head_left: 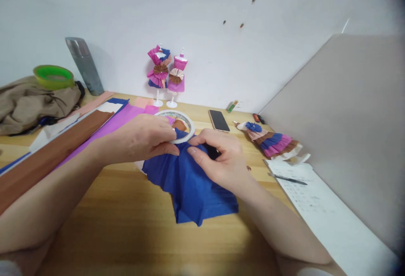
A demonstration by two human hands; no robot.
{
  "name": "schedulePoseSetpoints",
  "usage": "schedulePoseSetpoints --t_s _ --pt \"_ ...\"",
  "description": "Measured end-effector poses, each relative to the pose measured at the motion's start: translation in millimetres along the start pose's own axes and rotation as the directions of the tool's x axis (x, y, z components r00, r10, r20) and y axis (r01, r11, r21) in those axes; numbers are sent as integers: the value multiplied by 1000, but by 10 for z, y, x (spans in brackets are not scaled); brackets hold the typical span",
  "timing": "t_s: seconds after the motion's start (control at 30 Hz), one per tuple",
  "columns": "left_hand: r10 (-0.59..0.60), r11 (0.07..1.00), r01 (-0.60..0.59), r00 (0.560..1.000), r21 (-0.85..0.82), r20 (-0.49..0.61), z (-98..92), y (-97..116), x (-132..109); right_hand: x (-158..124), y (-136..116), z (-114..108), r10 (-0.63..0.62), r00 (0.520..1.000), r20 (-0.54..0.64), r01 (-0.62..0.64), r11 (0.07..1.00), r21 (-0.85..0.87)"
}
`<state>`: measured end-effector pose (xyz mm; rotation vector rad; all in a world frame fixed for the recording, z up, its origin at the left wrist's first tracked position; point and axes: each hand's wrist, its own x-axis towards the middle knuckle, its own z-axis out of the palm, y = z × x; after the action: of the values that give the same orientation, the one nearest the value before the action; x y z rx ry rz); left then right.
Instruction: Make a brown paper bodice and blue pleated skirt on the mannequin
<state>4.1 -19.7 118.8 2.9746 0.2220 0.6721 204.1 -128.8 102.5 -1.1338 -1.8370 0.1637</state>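
Note:
A pleated piece of blue crepe paper [193,187] hangs fanned out between my hands over the wooden table. My left hand [142,139] is closed, its thumb and fingers pinching the paper's gathered upper edge. A white roll of tape [190,126] stands out beyond my left fingers, touching them and the top of the blue paper. My right hand [221,155] pinches the same upper edge a little to the right, thumb and index finger together. Something dark, partly hidden, shows beneath my right fingers.
Brown paper [63,151] and other coloured strips lie left. Two small dressed stands [160,71] are at the wall, near a phone [219,120]. A flask [85,67] and green tape [53,77] are back left. A ruffled doll dress [275,143], pen [289,179] and written sheet [332,208] lie right.

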Motion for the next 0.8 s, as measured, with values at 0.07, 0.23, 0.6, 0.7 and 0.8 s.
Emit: schedulePoseSetpoints --t_s 0.07,0.23,0.6,0.7,0.8 --pt "34 999 -34 999 0 33 -16 11 11 -7 0 4 7 1000 -10 -7 1000 -18" --pt "38 999 -38 999 2 31 -35 41 18 -4 10 14 37 999 -14 -37 999 -36" --pt "31 999 -29 999 -37 43 -45 86 38 1 12 16 78 997 -24 -80 995 -57" --pt "55 997 -53 998 -49 36 -28 87 33 13 31 14 139 990 -15 -139 990 -11" --pt "42 998 -38 995 -47 88 -2 67 31 39 104 21 197 977 86 -203 977 60"
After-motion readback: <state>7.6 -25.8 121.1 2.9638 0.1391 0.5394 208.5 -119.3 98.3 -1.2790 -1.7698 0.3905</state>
